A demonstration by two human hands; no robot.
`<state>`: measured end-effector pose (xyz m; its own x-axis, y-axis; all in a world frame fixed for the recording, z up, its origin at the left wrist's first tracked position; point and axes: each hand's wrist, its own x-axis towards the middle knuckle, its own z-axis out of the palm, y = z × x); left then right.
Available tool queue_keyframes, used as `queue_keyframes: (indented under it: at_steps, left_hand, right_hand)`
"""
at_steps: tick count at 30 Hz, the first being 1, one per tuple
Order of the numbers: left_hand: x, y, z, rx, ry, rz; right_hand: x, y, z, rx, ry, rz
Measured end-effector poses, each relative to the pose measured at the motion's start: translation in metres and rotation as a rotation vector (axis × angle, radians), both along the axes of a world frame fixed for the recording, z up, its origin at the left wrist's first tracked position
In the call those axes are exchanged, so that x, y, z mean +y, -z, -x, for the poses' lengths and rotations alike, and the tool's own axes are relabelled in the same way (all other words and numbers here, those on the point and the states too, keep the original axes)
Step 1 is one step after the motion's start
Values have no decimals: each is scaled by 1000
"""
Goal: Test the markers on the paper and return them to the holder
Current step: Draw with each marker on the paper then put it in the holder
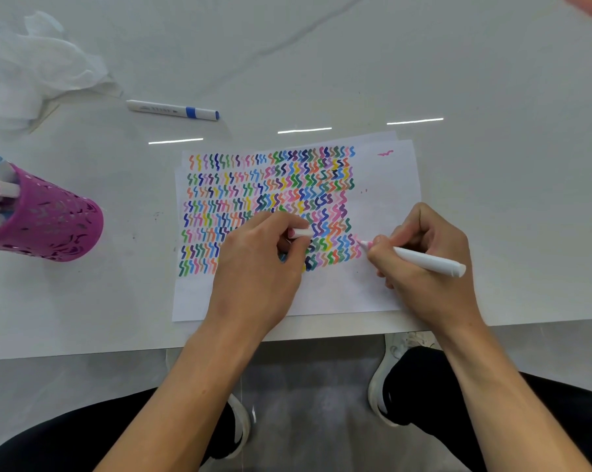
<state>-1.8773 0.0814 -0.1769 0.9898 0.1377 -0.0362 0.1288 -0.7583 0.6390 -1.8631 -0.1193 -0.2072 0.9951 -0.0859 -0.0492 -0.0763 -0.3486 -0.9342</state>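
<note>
A white sheet of paper (383, 185) lies near the table's front edge, covered with rows of coloured squiggles. My right hand (423, 253) grips a white marker (430, 262) with a pink tip, and the tip touches the paper at the right end of the squiggle rows. My left hand (257, 267) rests on the paper and holds the marker's white cap (301, 232) in curled fingers. A purple perforated holder (49, 216) with several markers stands at the far left. A blue-banded white marker (172, 110) lies capped on the table behind the paper.
Crumpled clear plastic wrap (39, 69) lies at the back left. The white marble table (492, 97) stretches behind and to the right of the paper. Its front edge runs just below the paper, with my knees and shoes under it.
</note>
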Motion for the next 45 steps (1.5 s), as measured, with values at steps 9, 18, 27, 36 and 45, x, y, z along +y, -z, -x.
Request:
queue_keyframes:
  at_steps: [9, 18, 27, 36, 45]
  left_hand:
    - [0, -2, 2, 2, 12, 8]
    - [2, -5, 7, -45, 10, 21]
    - [5, -6, 8, -71, -49, 159]
    - [7, -2, 7, 32, -77, 423]
    - [7, -5, 8, 63, 35, 497]
  right_hand:
    - [0, -9, -2, -49, 106, -318]
    - [6, -18, 2, -214, 57, -120]
    - [14, -15, 8, -340, 44, 21]
    - [33, -24, 13, -231, -81, -166]
    - [39, -26, 13, -86, -110, -306]
